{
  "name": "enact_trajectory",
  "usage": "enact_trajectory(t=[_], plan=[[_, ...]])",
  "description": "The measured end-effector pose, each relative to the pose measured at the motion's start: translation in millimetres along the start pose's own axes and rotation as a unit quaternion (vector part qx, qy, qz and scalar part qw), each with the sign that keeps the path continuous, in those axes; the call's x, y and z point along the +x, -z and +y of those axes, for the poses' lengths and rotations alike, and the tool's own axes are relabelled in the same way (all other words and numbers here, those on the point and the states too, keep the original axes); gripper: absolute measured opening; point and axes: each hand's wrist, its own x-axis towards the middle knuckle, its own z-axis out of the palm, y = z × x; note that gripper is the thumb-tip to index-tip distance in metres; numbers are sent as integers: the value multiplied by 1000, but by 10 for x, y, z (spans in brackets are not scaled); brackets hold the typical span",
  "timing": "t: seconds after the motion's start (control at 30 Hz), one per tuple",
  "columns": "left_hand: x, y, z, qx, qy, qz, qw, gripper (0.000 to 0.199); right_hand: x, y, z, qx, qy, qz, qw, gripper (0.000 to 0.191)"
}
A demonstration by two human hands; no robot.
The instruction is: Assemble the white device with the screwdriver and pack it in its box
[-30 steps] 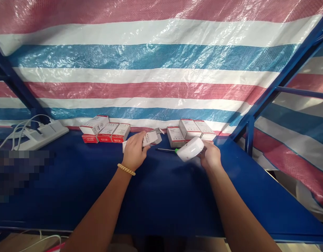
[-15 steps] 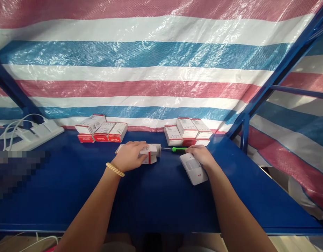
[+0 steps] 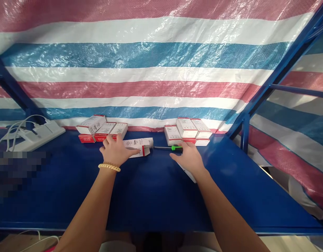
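Note:
My left hand (image 3: 114,150) is open, its fingers spread and its thumb resting at the near side of a white carton with red trim (image 3: 138,142). The carton lies on its side with a flap sticking out. A screwdriver (image 3: 176,148) with a green and black handle lies right of it, shaft pointing at the carton. My right hand (image 3: 189,156) hovers by the handle, thumb stretched away from the fingers; whether it touches the handle is unclear. Under that hand and wrist a white plastic sensor housing (image 3: 188,173) is mostly hidden.
Stacked red-and-white boxes stand at the back left (image 3: 105,128) and back right (image 3: 186,128) of the blue table (image 3: 151,199). A white power strip (image 3: 37,134) with plugs and cables lies at the far left. Striped sheeting (image 3: 156,73) hangs behind, with blue frame posts at both sides.
My left hand has shifted left and its fingers have come off the carton's top. The carton and screwdriver have slid slightly left. My right hand has moved left and now covers most of the sensor housing.

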Motion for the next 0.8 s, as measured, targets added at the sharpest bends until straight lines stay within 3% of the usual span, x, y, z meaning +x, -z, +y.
enact_trajectory(t=[0.07, 0.17, 0.23, 0.4, 0.5, 0.57, 0.67, 0.73, 0.8], plan=[[50, -1, -63, -40, 37, -59, 997, 109, -46, -68, -113, 24, 42, -15, 999, 39], [147, -49, -162, -110, -13, -102, 989, 77, -111, -137, -211, 56, 106, -73, 990, 40], [195, -83, -205, -178, -42, -107, 977, 70, -142, -172, -223, 71, 132, -97, 984, 46], [212, -72, -194, -410, -81, -89, 904, 83, -155, -258, -171, 124, 88, -70, 986, 80], [178, -35, -132, -489, -139, -59, 859, 79, -139, -253, -169, 158, 75, -68, 982, 86], [136, -26, -66, -522, -185, -34, 832, 72, -130, -227, -186, 165, 97, -83, 978, 71], [36, -31, 72, -537, -230, 18, 811, 58, -122, -207, -213, 148, 119, -112, 975, 23], [-44, -26, 172, -505, -258, 53, 822, 49, -118, -221, -221, 128, 116, -117, 978, 10], [-112, -7, 251, -433, -285, 88, 850, 42, -115, -245, -221, 121, 107, -106, 981, 11]])
